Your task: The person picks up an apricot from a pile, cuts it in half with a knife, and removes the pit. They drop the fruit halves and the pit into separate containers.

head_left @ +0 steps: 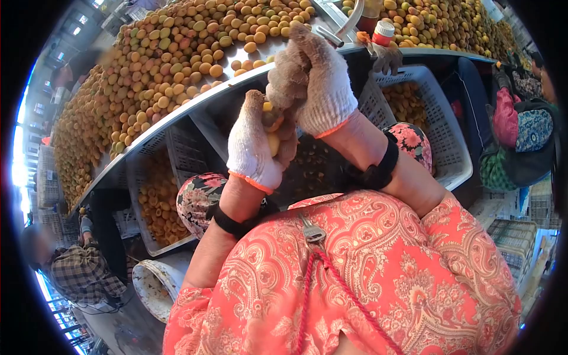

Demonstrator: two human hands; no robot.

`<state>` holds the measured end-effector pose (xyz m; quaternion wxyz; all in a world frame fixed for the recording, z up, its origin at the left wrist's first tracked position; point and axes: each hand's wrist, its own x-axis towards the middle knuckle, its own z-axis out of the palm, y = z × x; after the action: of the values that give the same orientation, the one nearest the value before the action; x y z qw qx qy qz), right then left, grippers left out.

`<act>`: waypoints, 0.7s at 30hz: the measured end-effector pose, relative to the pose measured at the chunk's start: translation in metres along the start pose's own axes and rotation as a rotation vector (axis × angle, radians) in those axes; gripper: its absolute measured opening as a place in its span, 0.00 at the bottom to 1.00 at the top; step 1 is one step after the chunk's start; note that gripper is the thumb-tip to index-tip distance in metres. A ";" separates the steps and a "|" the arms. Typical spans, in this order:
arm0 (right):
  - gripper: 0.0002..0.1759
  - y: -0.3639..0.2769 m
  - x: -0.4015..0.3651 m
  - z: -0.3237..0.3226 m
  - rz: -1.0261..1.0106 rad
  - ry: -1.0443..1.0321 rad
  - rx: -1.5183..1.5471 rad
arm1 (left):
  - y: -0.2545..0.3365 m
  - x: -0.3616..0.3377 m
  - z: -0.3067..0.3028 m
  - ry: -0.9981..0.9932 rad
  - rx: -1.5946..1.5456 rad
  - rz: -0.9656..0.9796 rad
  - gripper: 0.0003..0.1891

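My left hand [257, 142], in a white knitted glove with a brown, stained palm, is wrapped round orange-yellow apricots [273, 142] in front of the table edge. Close beside it on the right, my right hand [310, 83], gloved the same way, is raised with its fingers curled together. What the right fingers hold, if anything, is hidden. Beyond both hands, many whole apricots [171, 53] lie heaped on the metal table [269, 49]. Small dark pieces [310, 157] show below the hands, between my knees.
Crates of apricot halves stand left [155, 251] and right [452, 151] under the table. A white bucket [148, 290] is at the lower left. A red bottle with a white cap [383, 32] and a dark glove [387, 59] are at the table edge. Other people sit at both sides.
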<state>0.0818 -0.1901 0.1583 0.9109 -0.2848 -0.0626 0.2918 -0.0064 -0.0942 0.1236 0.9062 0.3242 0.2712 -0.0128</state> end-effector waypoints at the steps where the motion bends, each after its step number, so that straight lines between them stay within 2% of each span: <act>1: 0.27 0.001 0.009 -0.010 0.001 -0.003 -0.003 | 0.001 0.004 -0.006 -0.116 -0.022 -0.038 0.24; 3: 0.27 0.004 0.028 -0.028 0.144 -0.077 0.386 | 0.007 0.013 -0.012 -0.096 -0.022 -0.189 0.25; 4: 0.27 0.005 0.031 -0.026 0.158 0.070 0.405 | 0.002 0.015 -0.003 0.094 0.045 -0.166 0.27; 5: 0.27 0.009 0.036 -0.032 0.123 0.102 0.374 | -0.005 0.018 0.001 0.259 0.133 -0.084 0.27; 7: 0.27 0.013 0.040 -0.034 -0.055 0.112 0.152 | 0.007 0.032 -0.026 0.111 0.148 -0.136 0.23; 8: 0.26 0.015 0.043 -0.034 -0.087 0.160 0.045 | 0.004 0.034 -0.028 0.243 0.000 0.019 0.18; 9: 0.25 0.015 0.046 -0.036 -0.130 0.212 -0.064 | 0.011 0.035 -0.036 0.248 -0.003 0.039 0.18; 10: 0.19 0.017 0.046 -0.043 -0.140 0.191 -0.119 | 0.018 0.040 -0.049 0.233 0.010 0.009 0.17; 11: 0.19 0.020 0.048 -0.048 -0.143 0.187 -0.119 | 0.023 0.043 -0.060 0.216 0.024 -0.030 0.16; 13: 0.11 0.023 0.044 -0.046 0.013 0.381 -0.294 | 0.036 0.040 -0.072 0.133 0.126 -0.006 0.11; 14: 0.06 0.025 0.036 -0.045 0.035 0.351 -0.333 | 0.043 0.032 -0.075 0.163 0.253 0.075 0.09; 15: 0.06 0.026 0.033 -0.047 0.032 0.350 -0.329 | 0.051 0.021 -0.075 0.195 0.382 0.154 0.07; 16: 0.06 0.027 0.031 -0.052 0.089 0.328 -0.362 | 0.055 0.022 -0.080 0.239 0.381 0.333 0.06; 17: 0.05 0.029 0.030 -0.058 0.144 0.303 -0.394 | 0.069 0.011 -0.090 0.288 0.500 0.327 0.06; 18: 0.04 0.029 0.029 -0.066 0.193 0.299 -0.402 | 0.080 0.011 -0.106 0.310 0.499 0.421 0.06; 21: 0.04 0.029 0.025 -0.079 0.250 0.336 -0.458 | 0.120 -0.012 -0.150 0.540 0.619 0.555 0.05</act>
<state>0.1098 -0.1948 0.0747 0.7778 -0.5323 0.0603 0.3287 -0.0652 0.0878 0.1034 0.6337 0.6300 0.3833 0.2335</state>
